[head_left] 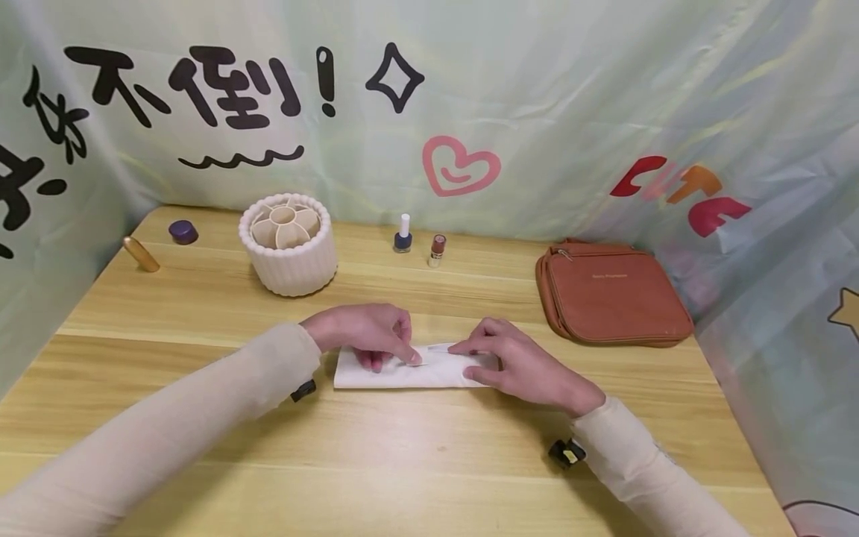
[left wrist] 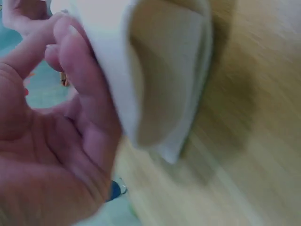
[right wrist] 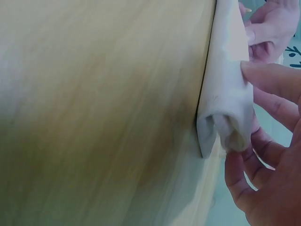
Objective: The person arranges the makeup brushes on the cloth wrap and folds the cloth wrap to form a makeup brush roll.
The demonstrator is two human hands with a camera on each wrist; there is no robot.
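A white cloth (head_left: pixel 436 371), folded into a long flat strip, lies on the wooden table in front of me. At its left part, my left hand (head_left: pixel 376 335) pinches the upper layer, with thumb and fingers bent over the far side. My right hand (head_left: pixel 517 362) grips the right end, thumb on the near face and fingers at the far edge. Seen from the left wrist, the cloth (left wrist: pixel 113 61) shows an open, looped fold at its end. In the right wrist view the cloth's other end (right wrist: pixel 225 94) is rolled in layers, and fingers (right wrist: pixel 270 75) press its top.
Behind the hands stand a ribbed white organizer (head_left: pixel 288 257) with compartments, a dark blue nail polish bottle (head_left: pixel 403 239) and a small red-capped tube (head_left: pixel 438 250). A brown zipped case (head_left: pixel 617 294) lies at the right. Far left are a purple lid (head_left: pixel 183 232) and a gold tube (head_left: pixel 141 254).
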